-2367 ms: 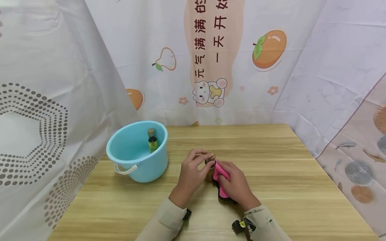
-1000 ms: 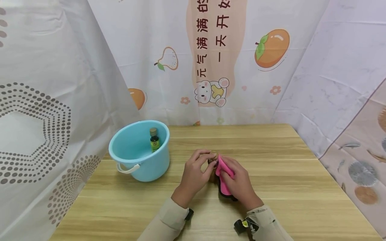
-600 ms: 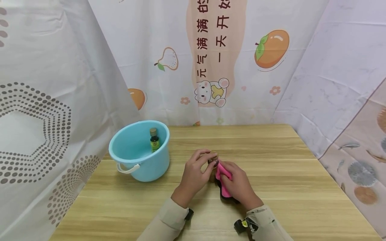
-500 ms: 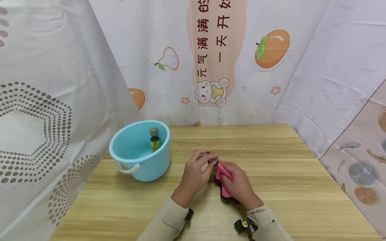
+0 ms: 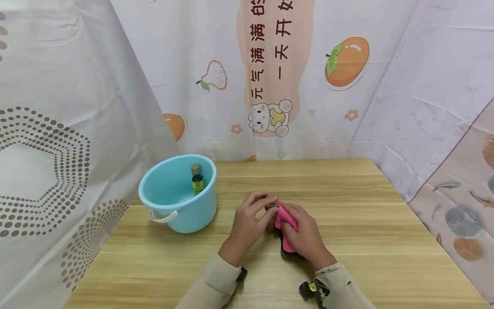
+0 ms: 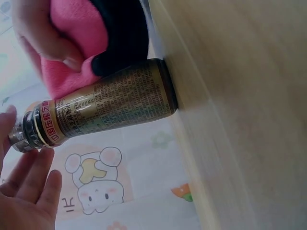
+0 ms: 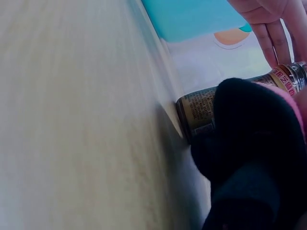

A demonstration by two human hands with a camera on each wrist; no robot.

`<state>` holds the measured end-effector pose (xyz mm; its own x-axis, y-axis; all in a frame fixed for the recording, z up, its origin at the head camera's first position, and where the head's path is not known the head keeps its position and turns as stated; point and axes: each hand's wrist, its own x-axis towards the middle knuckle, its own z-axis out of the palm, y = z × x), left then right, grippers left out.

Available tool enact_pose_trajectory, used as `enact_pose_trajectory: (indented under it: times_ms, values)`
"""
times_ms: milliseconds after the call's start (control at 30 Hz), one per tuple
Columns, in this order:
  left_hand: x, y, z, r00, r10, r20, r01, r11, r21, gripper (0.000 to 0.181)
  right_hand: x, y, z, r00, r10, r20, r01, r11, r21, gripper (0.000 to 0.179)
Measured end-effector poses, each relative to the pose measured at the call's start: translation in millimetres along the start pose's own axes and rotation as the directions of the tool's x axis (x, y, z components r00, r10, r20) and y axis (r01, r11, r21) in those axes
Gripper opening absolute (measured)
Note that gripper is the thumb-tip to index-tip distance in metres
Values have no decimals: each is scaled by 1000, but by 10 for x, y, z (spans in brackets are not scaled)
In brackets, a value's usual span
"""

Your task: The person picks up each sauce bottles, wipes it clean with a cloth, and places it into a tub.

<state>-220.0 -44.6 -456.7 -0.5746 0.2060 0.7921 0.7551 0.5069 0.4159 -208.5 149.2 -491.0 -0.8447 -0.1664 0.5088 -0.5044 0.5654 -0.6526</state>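
Note:
A glass sauce bottle with a gold-brown, finely printed label [image 6: 115, 103] stands upright on the table in front of me. My left hand [image 5: 247, 221] pinches it at the neck and cap, thumb on one side and fingers on the other. With my right hand [image 5: 305, 234] I grip a pink and black cloth [image 5: 286, 219], pressed against the bottle's right side. Part of the label is covered by the cloth; in the right wrist view its black side [image 7: 259, 143] hides most of the bottle [image 7: 196, 112].
To the left stands a light blue bucket [image 5: 194, 214] with a white handle [image 5: 164, 217]. Inside it a dark bottle with a yellow-green label [image 5: 198, 183] leans by the right wall. Printed curtains [image 5: 216, 38] rise behind the wooden table [image 5: 328, 184].
The cloth's folds have shifted a little against the bottle as my right hand moved slightly. My left hand has kept its hold on the bottle's top throughout. The bucket stays put.

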Motion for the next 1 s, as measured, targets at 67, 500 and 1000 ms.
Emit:
enact_pose_trajectory:
  times_ms: [67,500,1000]
  values:
    - [-1,-7,0,1000,-3,-2,3,1000,8,26,4,1,4,999,-41,-35,41,999,10,58]
    - [10,17,-27,1000,-12,-6,12,1000,9,26,36,-46,-36,978,-124,-167,137,988,68,63]
    - [11,0,-38,1000,-10,-14,10,1000,24,23,37,-15,0,990,-119,-81,125,989,74,62]
